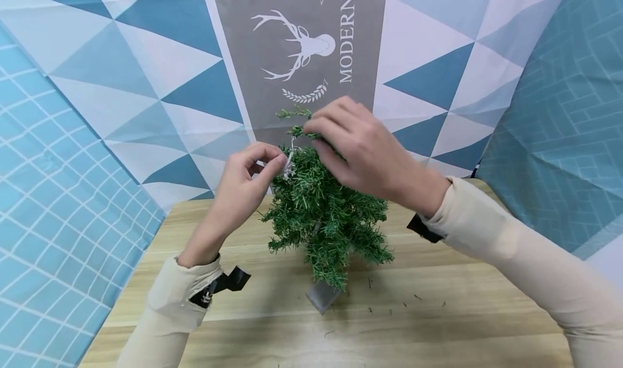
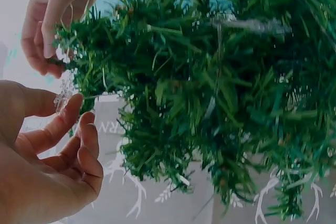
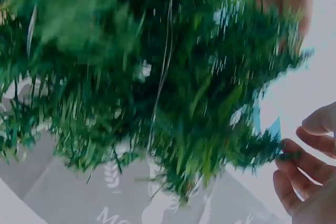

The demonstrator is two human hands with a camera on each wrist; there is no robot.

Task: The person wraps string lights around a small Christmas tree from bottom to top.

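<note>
A small green artificial Christmas tree (image 1: 331,211) stands on the table, its top branches between the two hands. At the upper left of the tree, my left hand (image 1: 248,176) pinches a clear snowflake ornament (image 2: 64,97) between thumb and index finger. Its other fingers bend loosely below. My right hand (image 1: 362,146) is at the treetop, fingers loosely bent beside a branch tip (image 3: 265,148); the fingertips seem to touch it, with the thumb apart. Thin clear wire (image 3: 167,51) runs down through the branches, and another clear piece (image 2: 252,25) lies among the needles.
The tree's grey base (image 1: 323,296) rests on the wooden table (image 1: 233,324). Loose needles (image 1: 417,297) are scattered to the right of the base. A patterned cloth (image 1: 302,43) with a deer head hangs behind, and blue cloths (image 1: 44,195) flank the table.
</note>
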